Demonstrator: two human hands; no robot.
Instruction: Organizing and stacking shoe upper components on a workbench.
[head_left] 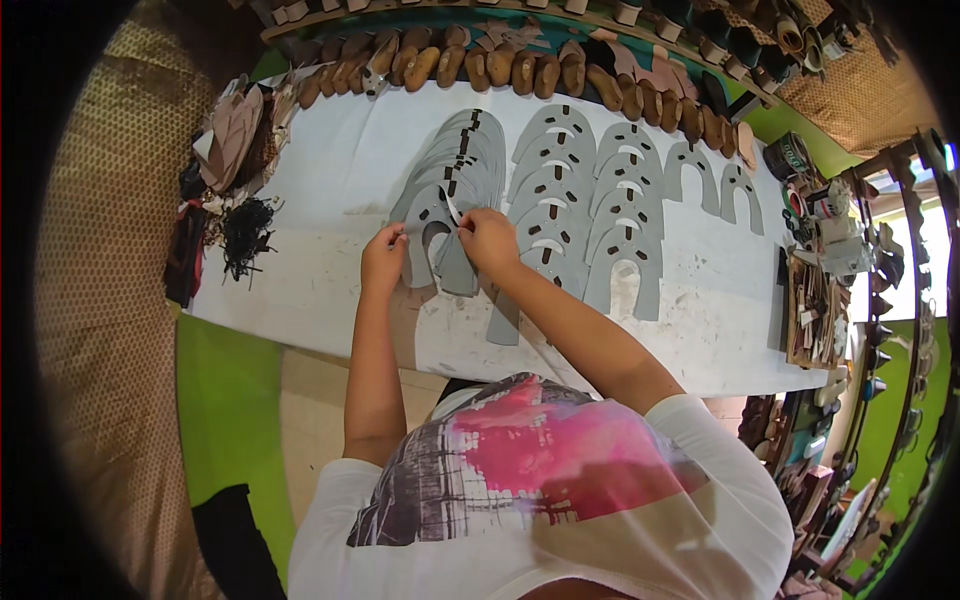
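At the near end of a long overlapping row of grey U-shaped shoe upper pieces (455, 160) lies the front piece (425, 215), with small dark patches on it. My left hand (382, 262) is closed in a pinch at this piece's left edge. My right hand (488, 242) is closed round a slim, pointed, pale tool, perhaps a knife (452, 207), whose tip points up and left over the piece. Below the right hand hangs a grey flap (457, 272). Finger contact is partly hidden.
To the right, more grey uppers (628, 262) lie in overlapping columns on the white table (320, 215). Brown shoe lasts (448, 67) line the far edge. Black scraps (247, 232) and tan cut pieces (232, 135) sit at left; cans (790, 157) and a scrap box (815, 315) at right.
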